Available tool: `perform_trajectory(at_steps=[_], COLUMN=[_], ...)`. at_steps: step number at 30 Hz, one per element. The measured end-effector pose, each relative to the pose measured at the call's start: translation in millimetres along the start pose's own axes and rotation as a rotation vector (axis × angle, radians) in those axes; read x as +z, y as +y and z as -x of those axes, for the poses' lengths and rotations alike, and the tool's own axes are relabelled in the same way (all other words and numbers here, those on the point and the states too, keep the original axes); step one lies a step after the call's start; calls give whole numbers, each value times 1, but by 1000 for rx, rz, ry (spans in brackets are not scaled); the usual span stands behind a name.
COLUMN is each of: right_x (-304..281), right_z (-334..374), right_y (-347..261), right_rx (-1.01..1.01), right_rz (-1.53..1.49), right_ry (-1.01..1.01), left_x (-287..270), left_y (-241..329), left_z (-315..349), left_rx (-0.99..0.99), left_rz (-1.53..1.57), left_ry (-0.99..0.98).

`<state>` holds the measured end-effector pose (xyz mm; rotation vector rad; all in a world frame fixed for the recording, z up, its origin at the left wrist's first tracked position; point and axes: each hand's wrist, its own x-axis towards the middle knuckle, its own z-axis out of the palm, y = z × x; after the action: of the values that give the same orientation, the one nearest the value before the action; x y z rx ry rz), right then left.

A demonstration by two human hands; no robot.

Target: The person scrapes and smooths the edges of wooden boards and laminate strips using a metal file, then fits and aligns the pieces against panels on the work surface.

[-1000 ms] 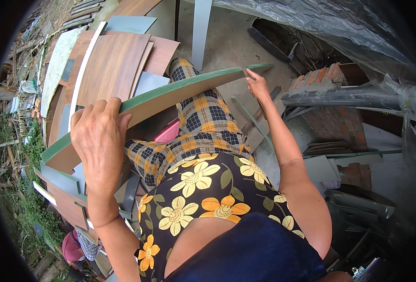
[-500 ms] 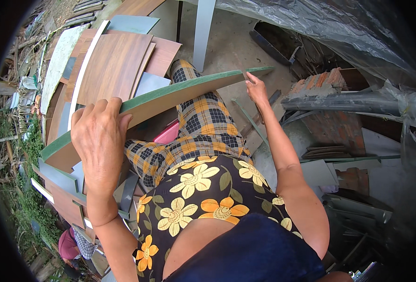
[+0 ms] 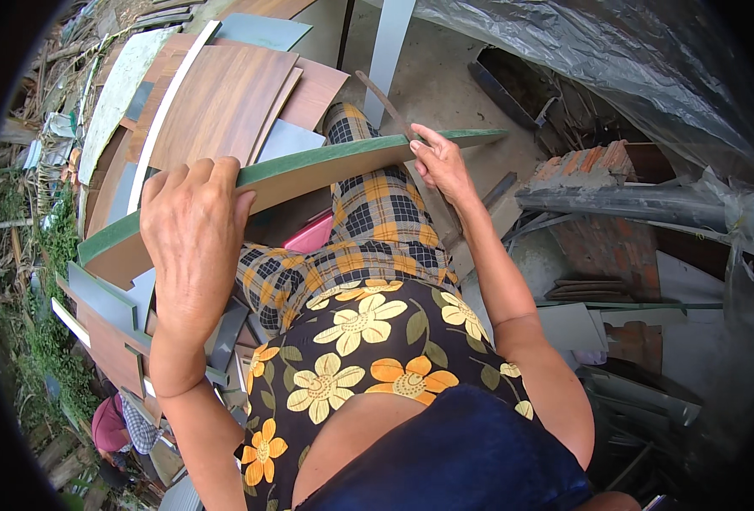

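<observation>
In the head view, the person's left hand (image 3: 194, 234) is closed over the green upper edge of a long brown board (image 3: 309, 178), which stands on its side across the plaid trousers (image 3: 377, 226). The right hand (image 3: 441, 168) pinches a thin dark tool (image 3: 383, 102), and this tool crosses the green edge. Beyond the board, wooden panels (image 3: 224, 102) lie in a pile.

One held board (image 3: 334, 162), one thin brown tool (image 3: 383, 101), one pink object (image 3: 311, 233)
</observation>
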<state>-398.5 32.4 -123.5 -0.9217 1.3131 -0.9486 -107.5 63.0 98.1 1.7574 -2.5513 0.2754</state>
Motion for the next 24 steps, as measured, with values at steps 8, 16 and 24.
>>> perform_trajectory(at_steps=[8,16,24], right_x=[-3,2,-14], right_z=[-1,-11,-8], right_y=[7,5,22], right_rx=[-9,-24,-36], right_rz=[71,42,-43], right_ry=[61,29,218], left_x=[-19,-3,33], left_y=[-33,-102,-80], left_z=[13,51,40], left_rx=[23,-241,-444], left_rz=[-146,445,956], left_ry=[186,326,710])
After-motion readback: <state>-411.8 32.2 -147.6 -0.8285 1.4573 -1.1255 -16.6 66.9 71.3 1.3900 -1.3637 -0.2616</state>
